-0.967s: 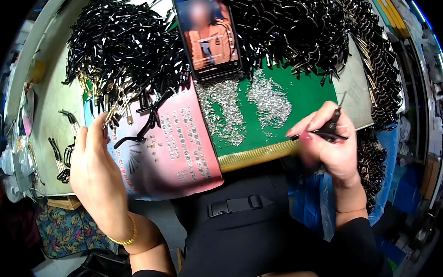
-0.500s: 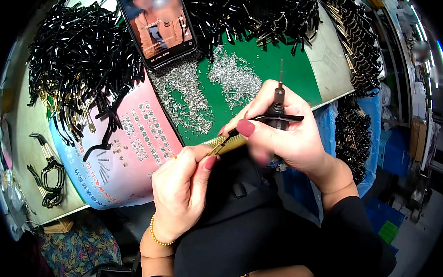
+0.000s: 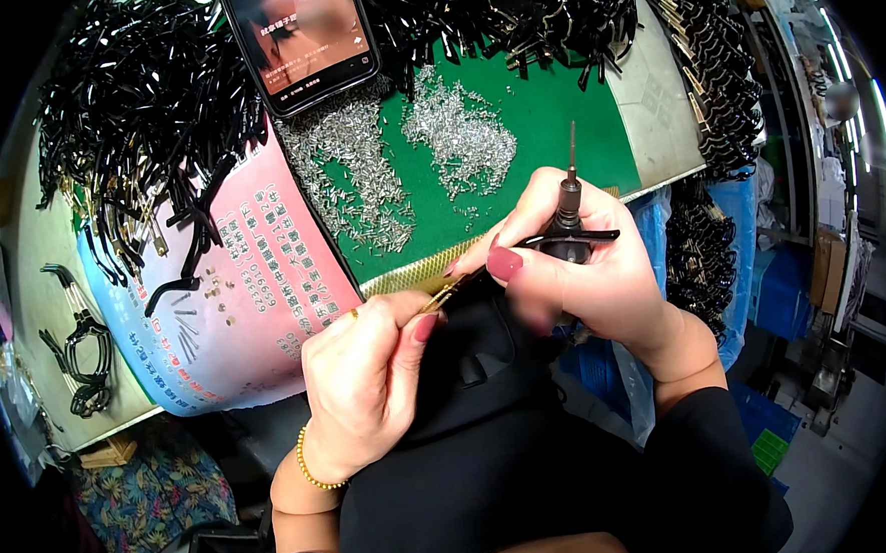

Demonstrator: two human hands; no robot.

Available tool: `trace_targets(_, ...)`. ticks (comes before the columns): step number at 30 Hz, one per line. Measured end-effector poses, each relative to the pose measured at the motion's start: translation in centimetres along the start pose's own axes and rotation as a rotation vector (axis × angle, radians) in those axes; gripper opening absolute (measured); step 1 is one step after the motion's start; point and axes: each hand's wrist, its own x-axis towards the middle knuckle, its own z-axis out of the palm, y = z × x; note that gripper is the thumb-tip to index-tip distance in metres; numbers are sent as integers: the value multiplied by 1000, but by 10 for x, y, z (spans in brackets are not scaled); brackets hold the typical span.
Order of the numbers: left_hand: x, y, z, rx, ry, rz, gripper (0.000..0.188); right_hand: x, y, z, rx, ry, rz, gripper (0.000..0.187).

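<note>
My left hand [image 3: 363, 366] pinches a thin gold metal eyeglass piece [image 3: 443, 295] between thumb and forefinger. Just to its right, my right hand [image 3: 619, 282] is closed around a black eyeglass temple [image 3: 593, 236], whose inner end points toward the gold piece. Whether the two pieces touch is hard to make out. The same right hand also holds a dark screwdriver [image 3: 569, 205], its thin bit pointing up and away from me. Both hands are at the near edge of a green mat [image 3: 546, 141], by a yellow mesh strip [image 3: 403, 276]. Part of the right hand is blurred.
Small silvery screws [image 3: 466, 140] lie heaped on the mat. Black temples are piled at the far left [image 3: 152, 81] and far right [image 3: 708, 82]. A phone [image 3: 306, 43] stands behind the mat. A printed pink-and-blue sheet [image 3: 255, 316] covers the left; a blue-lined bin [image 3: 703, 263] sits right.
My right hand has shifted slightly right with the temple and screwdriver, while the left stays nearly still. The table appears a little further left, and the phone's picture has changed.
</note>
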Motion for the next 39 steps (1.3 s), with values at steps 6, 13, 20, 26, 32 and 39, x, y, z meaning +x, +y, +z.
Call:
trace_targets(6,3,3,4,20,-2,27,5,-6,-1,-7,101,6,70,13)
trace_targets(13,1,0,7,26,-17,84,6,-4,1,-8,112,-34,152,11)
trace_targets(20,1,-1,16,53,-83,36,6,-8,6,-6,-212,-71,26,9)
trace_targets(26,-6,-7,2,-107,-30,-273,18,-7,-7,-35,-1265,-94,-183,26)
trace_targets(32,16,-2,14,-397,104,-300,27,-1,-8,-39,-1567,-214,-318,39)
trace_targets(39,8,1,5,-391,137,-394,27,1,-1,-42,-1610,-193,-352,48)
